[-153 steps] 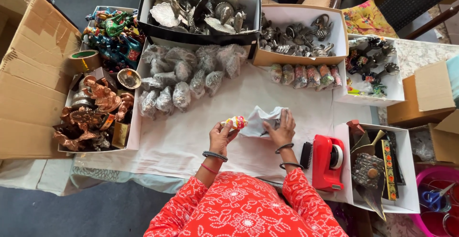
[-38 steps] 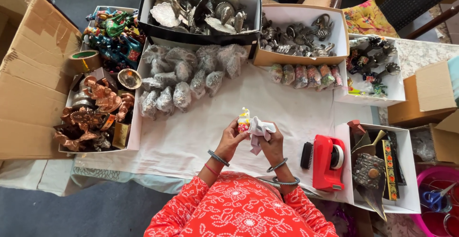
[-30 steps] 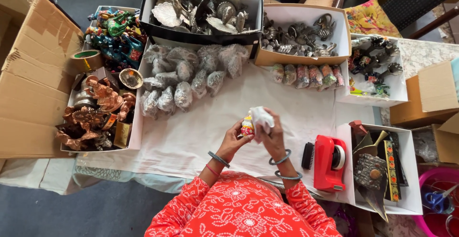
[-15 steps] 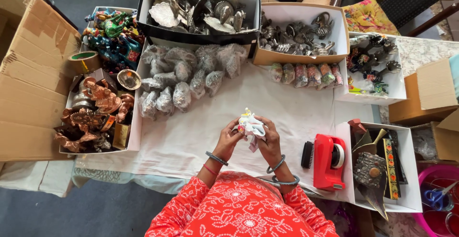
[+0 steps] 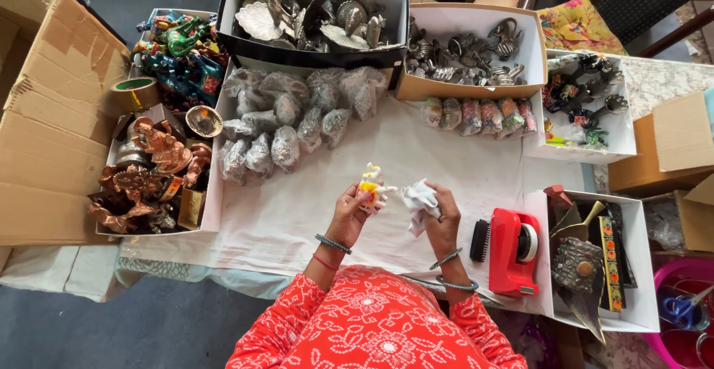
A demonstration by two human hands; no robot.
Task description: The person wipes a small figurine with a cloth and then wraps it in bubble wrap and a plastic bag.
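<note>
two hands are seen from above over a work table covered with a white cloth (image 5: 297, 220), which is wrinkled and hangs over the near edge; grey floor is visible at lower left. the left hand (image 5: 349, 213) is closed around a small white figurine (image 5: 370, 186) with yellow and orange detail, held upright just above the cloth near its middle. the right hand (image 5: 440, 220) is closed on a crumpled piece of white wrapping paper (image 5: 418, 199), just beside the figurine and apart from it. bangles are worn on both wrists, and red patterned sleeves fill the lower edge.

the cloth is ringed by containers. a large open cardboard carton (image 5: 52, 116) stands at far left. beside it, a white tray of copper-coloured figures (image 5: 145, 172) is set, with a roll of tape (image 5: 135, 92) at its upper corner and a tray of green and blue painted figures (image 5: 175, 49) behind it. a black box of silver-coloured shell-shaped pieces (image 5: 312, 15) is placed at top centre, and a heap of plastic-wrapped silver items (image 5: 290, 116) lies on the cloth in front of it. a white box of grey metal figures (image 5: 468, 49) is seen to its right, with a row of small wrapped coloured items (image 5: 476, 114) below. a red tape dispenser (image 5: 513, 250) rests near the right hand, with a black brush-like item (image 5: 481, 239) touching its left side. a white box of ornate items (image 5: 595, 257) and a pink tub holding scissors (image 5: 680, 309) occupy the lower right. the cloth between the hands and the containers is unobstructed.
</note>
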